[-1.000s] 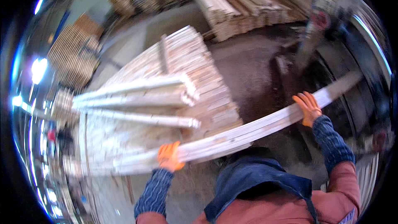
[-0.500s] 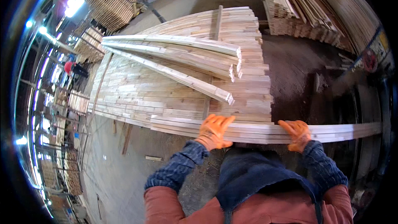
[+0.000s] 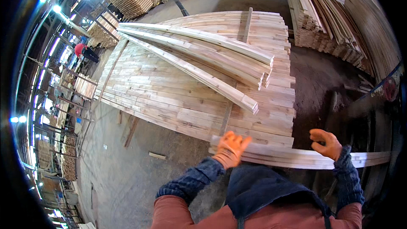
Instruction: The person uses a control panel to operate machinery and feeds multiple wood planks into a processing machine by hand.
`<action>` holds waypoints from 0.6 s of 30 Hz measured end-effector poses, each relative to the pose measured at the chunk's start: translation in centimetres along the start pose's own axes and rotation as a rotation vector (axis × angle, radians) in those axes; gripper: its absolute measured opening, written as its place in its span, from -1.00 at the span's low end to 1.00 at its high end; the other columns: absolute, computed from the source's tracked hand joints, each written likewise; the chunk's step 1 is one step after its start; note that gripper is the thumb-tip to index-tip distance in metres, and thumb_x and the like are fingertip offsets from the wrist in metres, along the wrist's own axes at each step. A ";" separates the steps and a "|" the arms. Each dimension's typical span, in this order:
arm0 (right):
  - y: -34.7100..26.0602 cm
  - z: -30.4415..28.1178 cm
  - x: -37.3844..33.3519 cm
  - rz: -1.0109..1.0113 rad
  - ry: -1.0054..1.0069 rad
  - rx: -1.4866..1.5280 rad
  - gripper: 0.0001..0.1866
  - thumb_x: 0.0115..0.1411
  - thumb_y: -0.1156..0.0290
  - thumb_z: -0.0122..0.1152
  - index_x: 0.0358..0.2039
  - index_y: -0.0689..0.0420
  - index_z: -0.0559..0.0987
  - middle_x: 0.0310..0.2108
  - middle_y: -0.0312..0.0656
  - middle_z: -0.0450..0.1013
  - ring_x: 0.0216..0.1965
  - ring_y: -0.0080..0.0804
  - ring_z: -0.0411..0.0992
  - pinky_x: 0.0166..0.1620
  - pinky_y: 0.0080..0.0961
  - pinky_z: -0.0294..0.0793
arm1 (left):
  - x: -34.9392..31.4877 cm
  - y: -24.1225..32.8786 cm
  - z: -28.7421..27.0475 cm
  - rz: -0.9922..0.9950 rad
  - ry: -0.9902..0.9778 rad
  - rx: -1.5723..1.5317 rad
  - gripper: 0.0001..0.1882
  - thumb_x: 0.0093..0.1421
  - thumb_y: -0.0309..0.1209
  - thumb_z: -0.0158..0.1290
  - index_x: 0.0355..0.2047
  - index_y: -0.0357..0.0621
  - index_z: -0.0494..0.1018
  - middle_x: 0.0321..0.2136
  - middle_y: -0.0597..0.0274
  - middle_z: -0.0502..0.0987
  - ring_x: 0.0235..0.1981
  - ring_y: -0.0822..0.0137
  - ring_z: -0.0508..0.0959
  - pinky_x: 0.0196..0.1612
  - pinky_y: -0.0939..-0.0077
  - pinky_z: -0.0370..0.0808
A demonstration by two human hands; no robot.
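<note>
A bundle of several long, pale wooden boards (image 3: 288, 154) lies crosswise in front of me, along the near edge of a wide layer of boards (image 3: 169, 106). My left hand (image 3: 231, 149), in an orange glove, is closed over the bundle near its left end. Slightly above the bundle, toward its right part, my right hand (image 3: 327, 144) is held with thumb and fingers apart and nothing between them; its glove is orange too. The bundle's right end runs toward the dark frame at the right.
More long boards (image 3: 195, 57) lie slantwise on the layer, over a cross strip (image 3: 231, 106). A tall stack of timber (image 3: 324, 25) stands at the far right. Another person (image 3: 86, 53) bends at the far left. One short offcut (image 3: 157, 155) lies on the floor.
The bundle has shifted right and toward me, its left end now close to my left hand. My right hand has let go of the boards and lifted off them.
</note>
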State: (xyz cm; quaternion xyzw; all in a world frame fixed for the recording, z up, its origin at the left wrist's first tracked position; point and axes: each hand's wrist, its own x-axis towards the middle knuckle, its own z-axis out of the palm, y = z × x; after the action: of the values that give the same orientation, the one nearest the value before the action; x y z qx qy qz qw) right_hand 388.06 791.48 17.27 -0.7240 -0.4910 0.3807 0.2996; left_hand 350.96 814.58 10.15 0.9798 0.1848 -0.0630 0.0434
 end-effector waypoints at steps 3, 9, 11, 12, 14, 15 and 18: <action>-2.6 4.2 7.9 -0.173 0.010 -0.192 -0.36 0.15 0.27 0.39 0.21 0.21 0.47 0.06 0.11 0.56 0.11 -0.03 0.55 0.22 -0.20 0.52 | 2.3 2.0 -0.2 0.136 0.028 -0.183 -0.15 0.05 -0.23 0.28 0.37 0.00 0.27 0.00 0.03 0.56 0.08 -0.01 0.53 0.31 0.07 0.30; -6.2 14.6 24.1 -0.363 0.005 -0.364 -0.16 0.11 -0.01 0.38 0.34 0.05 0.32 0.15 0.16 0.48 0.17 0.09 0.47 0.23 -0.17 0.46 | 7.2 -4.3 -2.9 0.082 -0.036 -0.893 -0.35 0.19 -0.24 0.24 0.25 -0.11 0.34 -0.10 0.06 0.63 -0.19 -0.04 0.66 -0.11 0.15 0.63; -7.0 17.5 27.9 -0.139 -0.005 -0.374 -0.13 0.09 -0.06 0.37 0.35 0.03 0.30 0.13 0.16 0.50 0.14 0.12 0.48 0.20 -0.14 0.47 | 8.1 -9.3 0.9 -0.148 0.293 -1.211 -0.42 0.21 -0.20 0.26 0.20 -0.10 0.39 -0.15 0.18 0.62 -0.17 0.06 0.66 -0.16 0.19 0.61; -7.6 18.5 29.6 -0.033 -0.015 -0.373 -0.11 0.09 -0.08 0.37 0.35 0.03 0.29 0.12 0.16 0.50 0.12 0.14 0.49 0.19 -0.13 0.48 | 8.5 -12.0 2.8 -0.275 0.466 -1.354 -0.44 0.23 -0.18 0.27 0.17 -0.09 0.41 -0.18 0.24 0.61 -0.16 0.11 0.66 -0.18 0.20 0.60; -8.5 19.1 32.3 0.133 -0.140 -0.381 -0.12 0.08 -0.09 0.35 0.32 0.06 0.31 0.08 0.16 0.52 0.07 0.17 0.51 0.16 -0.10 0.49 | 10.3 -18.1 6.0 -0.647 0.582 -1.961 -0.51 0.26 -0.13 0.26 0.10 -0.04 0.45 -0.28 0.33 0.54 -0.21 0.27 0.60 -0.24 0.31 0.55; -8.5 19.1 32.7 0.135 -0.178 -0.390 -0.13 0.08 -0.08 0.35 0.32 0.06 0.31 0.07 0.16 0.52 0.06 0.17 0.52 0.15 -0.10 0.50 | 11.0 -21.3 7.5 -0.791 0.618 -2.102 -0.54 0.27 -0.10 0.25 0.08 -0.02 0.46 -0.32 0.35 0.50 -0.24 0.33 0.57 -0.25 0.35 0.53; -7.1 19.1 32.6 0.140 -0.157 -0.468 -0.15 0.09 -0.04 0.33 0.33 0.08 0.32 0.04 0.18 0.54 0.04 0.15 0.53 0.13 -0.10 0.51 | 14.0 -28.1 8.4 -0.842 0.479 -1.889 -0.55 0.28 -0.05 0.24 0.04 0.02 0.46 -0.31 0.33 0.44 -0.29 0.40 0.49 -0.24 0.42 0.48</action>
State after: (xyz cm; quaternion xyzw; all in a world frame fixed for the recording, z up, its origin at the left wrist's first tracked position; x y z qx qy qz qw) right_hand 375.95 825.68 4.50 -0.7742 -0.5361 0.3315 0.0575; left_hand 352.69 844.74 -1.84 0.3926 0.4870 0.2909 0.7240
